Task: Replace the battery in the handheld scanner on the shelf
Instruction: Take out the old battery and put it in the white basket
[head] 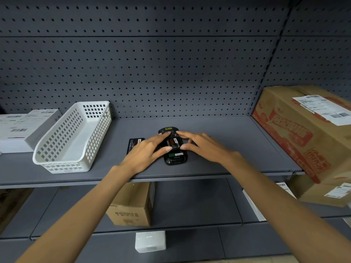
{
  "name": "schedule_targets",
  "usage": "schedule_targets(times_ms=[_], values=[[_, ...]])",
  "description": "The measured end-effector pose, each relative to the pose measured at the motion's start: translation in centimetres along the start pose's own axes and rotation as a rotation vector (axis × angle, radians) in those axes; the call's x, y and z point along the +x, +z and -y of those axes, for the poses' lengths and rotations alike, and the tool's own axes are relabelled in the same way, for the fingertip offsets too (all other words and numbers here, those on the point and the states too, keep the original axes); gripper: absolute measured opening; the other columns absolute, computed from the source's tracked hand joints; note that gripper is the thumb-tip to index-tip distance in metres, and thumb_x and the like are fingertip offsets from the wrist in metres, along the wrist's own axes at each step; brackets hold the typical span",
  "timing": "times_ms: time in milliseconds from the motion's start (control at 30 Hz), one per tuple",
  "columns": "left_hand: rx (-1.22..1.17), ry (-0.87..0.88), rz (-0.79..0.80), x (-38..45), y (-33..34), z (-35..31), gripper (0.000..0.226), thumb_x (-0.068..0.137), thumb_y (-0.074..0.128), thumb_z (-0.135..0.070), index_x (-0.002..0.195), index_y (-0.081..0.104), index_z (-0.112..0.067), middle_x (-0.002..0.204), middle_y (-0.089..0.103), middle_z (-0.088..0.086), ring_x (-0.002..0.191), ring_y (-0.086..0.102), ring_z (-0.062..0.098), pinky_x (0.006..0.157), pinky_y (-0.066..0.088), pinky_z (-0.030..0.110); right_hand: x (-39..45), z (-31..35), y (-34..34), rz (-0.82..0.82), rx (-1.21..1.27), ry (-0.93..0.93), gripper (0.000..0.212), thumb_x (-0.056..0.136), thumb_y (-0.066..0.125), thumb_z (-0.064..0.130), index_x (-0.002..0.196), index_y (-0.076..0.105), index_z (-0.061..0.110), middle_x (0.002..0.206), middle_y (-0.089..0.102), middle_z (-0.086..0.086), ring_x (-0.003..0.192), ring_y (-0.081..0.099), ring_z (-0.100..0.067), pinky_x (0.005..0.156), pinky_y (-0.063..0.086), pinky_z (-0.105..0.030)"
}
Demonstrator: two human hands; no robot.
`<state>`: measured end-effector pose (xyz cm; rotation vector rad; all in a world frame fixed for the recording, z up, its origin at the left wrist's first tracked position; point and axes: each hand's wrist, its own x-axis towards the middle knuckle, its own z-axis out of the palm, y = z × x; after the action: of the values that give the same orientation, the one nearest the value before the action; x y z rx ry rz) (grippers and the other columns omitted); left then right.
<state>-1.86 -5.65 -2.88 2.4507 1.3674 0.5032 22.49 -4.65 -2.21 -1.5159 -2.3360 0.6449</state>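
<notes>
on the grey shelf (228, 141), the scanner (173, 147) lies back-up, its battery bay uncovered. left hand (146, 151) and right hand (205, 146) rest spread fingertips on it, gripping nothing. a loose battery (133, 144) lies just left, near a white basket (74, 137).

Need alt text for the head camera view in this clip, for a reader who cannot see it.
Two bare hands, left hand and right hand, press fingertips on an opened handheld scanner lying back-up on a grey shelf. A loose black battery lies just left of it, beside an empty white basket; a cardboard box sits at right.
</notes>
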Motion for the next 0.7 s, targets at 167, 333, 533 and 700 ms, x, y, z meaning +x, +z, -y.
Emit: schedule_targets(times_ms=[167,333,533,700], values=[[-0.048,0.001,-0.01,0.1,-0.3,-0.3,0.066,0.093,0.03,-0.065,0.151,0.027,-0.034,0.15,0.047,-0.001,0.136,0.047,0.02,0.109,0.041,0.04,0.0,0.0,0.3,-0.035,0.036,0.009,0.067,0.09,0.036,0.068,0.148,0.035,0.035,0.132,0.063,0.001,0.114,0.062,-0.013,0.099,0.05,-0.046],[-0.07,0.013,-0.028,0.2,-0.6,-0.3,0.057,0.097,0.03,-0.06,0.15,0.023,-0.041,0.143,0.053,-0.005,0.13,0.052,0.02,0.105,0.045,0.041,0.2,0.2,0.1,-0.065,0.036,0.017,0.069,0.087,0.03,0.073,0.144,0.04,0.035,0.137,0.06,0.001,0.125,0.057,-0.016,0.101,0.048,-0.048],[-0.06,0.016,-0.2,0.2,-0.6,-0.8,0.051,0.097,0.036,-0.056,0.143,0.039,-0.033,0.127,0.062,-0.006,0.116,0.059,0.017,0.093,0.05,0.04,0.0,0.4,-0.3,-0.108,-0.07,0.033,0.067,0.087,0.02,0.073,0.133,0.052,0.037,0.125,0.059,-0.005,0.117,0.055,-0.022,0.095,0.049,-0.048],[-0.047,-0.024,-0.266,0.3,-0.9,-1.1,0.05,0.094,0.043,-0.057,0.135,0.05,-0.031,0.097,0.064,-0.008,0.088,0.061,0.01,0.076,0.048,0.029,-0.2,0.8,-0.5,-0.124,-0.082,-0.009,0.05,0.101,0.031,0.054,0.13,0.06,0.025,0.124,0.064,0.003,0.118,0.05,-0.014,0.094,0.047,-0.043]])
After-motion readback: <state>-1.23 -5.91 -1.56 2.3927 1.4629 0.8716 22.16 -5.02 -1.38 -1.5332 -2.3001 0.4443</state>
